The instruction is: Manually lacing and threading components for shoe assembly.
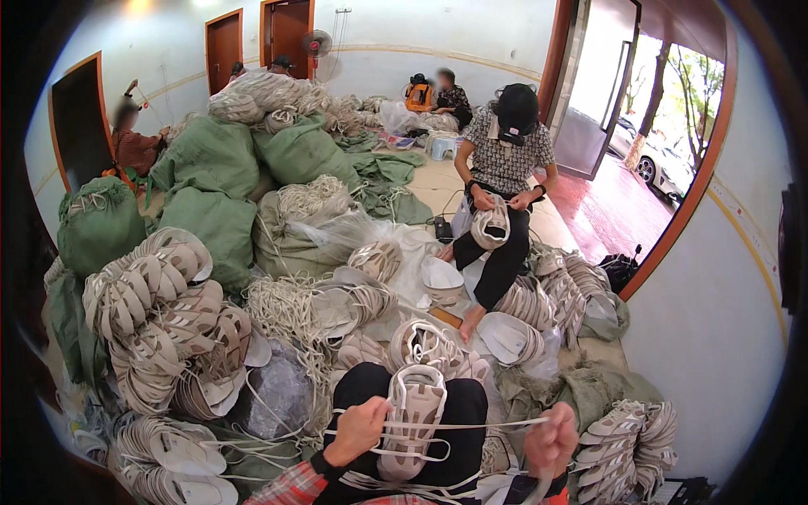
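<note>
A beige and taupe shoe upper (413, 411) rests across my lap, toe toward me and opening away from me. Loose loops of a cream shoelace (497, 423) cross its front. My left hand (360, 430) is closed on the lace beside the upper's left edge. Off to the right, my right hand (551, 439) is closed on the same lace, which runs nearly straight between the two hands over the upper. More lace trails below, across my legs. Just beyond my knees lies another laced upper (423, 343).
Stacked uppers (156, 295) rise at left, with more stacks (627, 446) at right. A heap of loose laces (286, 311) and green sacks (206, 223) lie farther off. Facing me, a seated co-worker (509, 151) handles another upper. An open doorway (648, 126) stands at right.
</note>
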Demonstrator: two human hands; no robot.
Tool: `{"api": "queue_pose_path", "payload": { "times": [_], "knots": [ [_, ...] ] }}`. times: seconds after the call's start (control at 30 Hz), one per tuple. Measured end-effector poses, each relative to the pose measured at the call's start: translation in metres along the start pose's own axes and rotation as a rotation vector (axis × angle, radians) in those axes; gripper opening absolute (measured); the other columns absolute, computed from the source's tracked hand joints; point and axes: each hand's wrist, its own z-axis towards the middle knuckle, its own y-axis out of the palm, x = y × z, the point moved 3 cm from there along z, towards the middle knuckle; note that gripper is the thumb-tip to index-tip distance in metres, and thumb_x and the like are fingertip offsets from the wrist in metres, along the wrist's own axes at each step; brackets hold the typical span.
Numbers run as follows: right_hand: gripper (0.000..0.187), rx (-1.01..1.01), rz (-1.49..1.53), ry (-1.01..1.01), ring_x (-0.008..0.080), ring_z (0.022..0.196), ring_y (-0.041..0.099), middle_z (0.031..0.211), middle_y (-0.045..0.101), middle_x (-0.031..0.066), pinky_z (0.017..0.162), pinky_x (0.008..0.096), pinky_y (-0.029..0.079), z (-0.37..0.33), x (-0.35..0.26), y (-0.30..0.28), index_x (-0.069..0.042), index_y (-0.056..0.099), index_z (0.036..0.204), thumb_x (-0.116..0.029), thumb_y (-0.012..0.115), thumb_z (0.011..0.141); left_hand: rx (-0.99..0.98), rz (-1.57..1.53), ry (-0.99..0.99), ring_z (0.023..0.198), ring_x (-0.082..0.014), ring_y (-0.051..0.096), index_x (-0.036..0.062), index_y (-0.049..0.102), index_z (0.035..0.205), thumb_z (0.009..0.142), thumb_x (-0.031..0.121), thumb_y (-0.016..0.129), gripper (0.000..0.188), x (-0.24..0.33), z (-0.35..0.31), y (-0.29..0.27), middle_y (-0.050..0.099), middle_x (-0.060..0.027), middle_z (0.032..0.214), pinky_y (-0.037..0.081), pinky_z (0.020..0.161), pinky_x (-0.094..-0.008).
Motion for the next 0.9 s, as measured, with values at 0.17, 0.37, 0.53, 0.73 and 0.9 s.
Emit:
{"api": "queue_pose_path", "payload": {
  "times": [0.17,0.37,0.53,0.73,0.9],
  "knots": [
    [0.035,0.174,0.151,-0.096,0.0181,0.070,0.062,0.103,0.060,0.0245,0.052,0.0231,0.051,0.015,-0.005,-0.015,0.009,0.042,0.120,0.002,0.049,0.087,-0.055,0.027,-0.103,0.068,-0.0358,0.063,0.0097,0.066,0.090,0.093,0.029,0.048,0.027,-0.020,-0.021,-0.006,0.063,-0.0157,0.070,0.048,0.059,-0.0432],
    [0.021,0.290,-0.509,-0.066,0.0143,0.073,0.065,0.089,0.065,0.0137,0.053,0.0238,0.052,0.049,-0.024,-0.036,0.002,0.057,0.100,-0.018,0.055,0.093,-0.118,0.068,-0.120,0.068,-0.0366,0.063,0.0094,0.066,0.087,0.092,0.031,0.048,0.028,-0.040,-0.029,0.000,0.064,-0.0158,0.070,0.048,0.059,-0.0447],
    [0.019,0.420,-0.434,-0.198,0.0064,0.056,0.053,0.071,0.058,0.0018,0.041,0.0181,0.038,0.062,-0.046,-0.063,-0.004,0.058,0.092,-0.022,0.055,0.094,-0.088,0.237,-0.142,0.068,-0.0381,0.062,0.0112,0.065,0.085,0.091,0.033,0.049,0.028,-0.052,-0.036,-0.013,0.063,-0.0169,0.071,0.047,0.059,-0.0479],
    [0.019,0.628,-0.456,-0.359,0.0072,0.059,0.056,0.077,0.062,0.0061,0.045,0.0193,0.045,0.050,-0.065,-0.080,-0.003,0.058,0.101,-0.021,0.056,0.094,-0.016,0.282,-0.145,0.067,-0.0392,0.061,0.0103,0.063,0.082,0.090,0.032,0.051,0.026,-0.066,-0.056,-0.021,0.062,-0.0171,0.069,0.045,0.057,-0.0493],
    [0.019,0.639,-0.690,-0.351,0.0104,0.056,0.058,0.078,0.064,0.0085,0.048,0.0214,0.048,0.039,-0.056,-0.075,0.000,0.059,0.103,-0.016,0.055,0.094,0.038,0.379,-0.101,0.063,-0.0393,0.060,0.0081,0.061,0.079,0.090,0.028,0.053,0.023,-0.057,-0.059,-0.022,0.060,-0.0168,0.064,0.043,0.054,-0.0505]
  ]
}}
